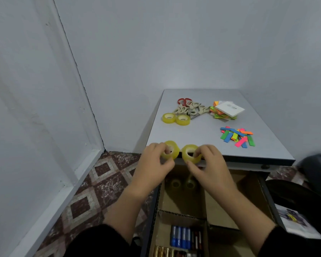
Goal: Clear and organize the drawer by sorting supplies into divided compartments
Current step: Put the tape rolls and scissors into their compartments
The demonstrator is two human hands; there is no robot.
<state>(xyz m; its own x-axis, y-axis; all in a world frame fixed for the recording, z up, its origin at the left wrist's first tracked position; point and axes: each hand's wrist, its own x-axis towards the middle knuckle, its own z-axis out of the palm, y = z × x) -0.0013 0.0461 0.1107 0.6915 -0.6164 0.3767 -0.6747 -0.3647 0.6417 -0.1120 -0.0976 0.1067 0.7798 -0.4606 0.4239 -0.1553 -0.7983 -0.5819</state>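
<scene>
A: Nearest: batteries in drawer's front compartment.
B: Grips?
A: Left hand pinches one tape roll, right hand another, above table edge.

Each hand grips a tape roll.

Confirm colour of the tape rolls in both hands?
Translucent yellow tape rolls, clearest in the head view.

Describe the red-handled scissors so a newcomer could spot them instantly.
Start at the grey tabletop above the open drawer and go to its far left corner, where scissors lie piled behind two yellow tape rolls. The red-handled scissors lie farthest back; the others have beige handles.
</scene>
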